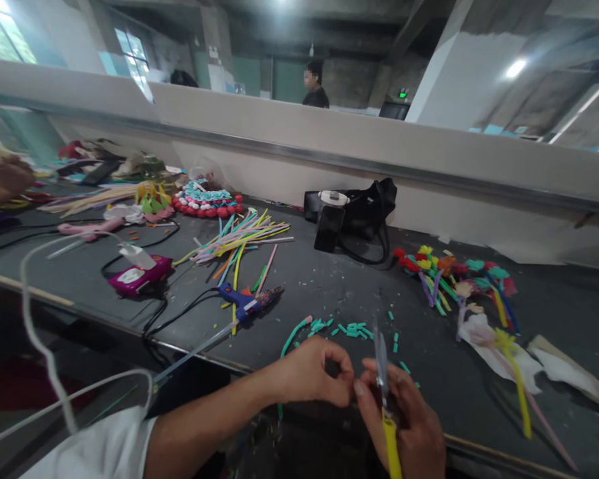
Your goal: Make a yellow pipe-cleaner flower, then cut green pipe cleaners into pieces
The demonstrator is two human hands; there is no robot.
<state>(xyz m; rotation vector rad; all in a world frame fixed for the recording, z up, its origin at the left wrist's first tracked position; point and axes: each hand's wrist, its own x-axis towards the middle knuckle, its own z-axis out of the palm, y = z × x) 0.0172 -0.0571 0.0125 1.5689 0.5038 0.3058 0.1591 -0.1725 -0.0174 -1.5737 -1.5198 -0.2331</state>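
My left hand (pixel 322 372) is closed in a pinch above the table's front edge; anything between its fingertips is too small to make out. Close beside it, almost fingertip to fingertip, my right hand (pixel 412 422) is closed around yellow-handled scissors (pixel 390 442), their blades pointing up and away. A green fuzzy craft stem (pixel 290 334) with a pink tip curves out from behind my left wrist. Short cut green pieces (pixel 354 330) lie scattered just beyond both hands.
A blue glue gun (pixel 244 303) lies left of centre near a pile of coloured stems (pixel 239 239). A purple power strip (pixel 140 274) with cords sits farther left. Fuzzy flowers (pixel 444 266) lie right, a black bag (pixel 364 213) behind. Another person's hand (pixel 4 179) shows far left.
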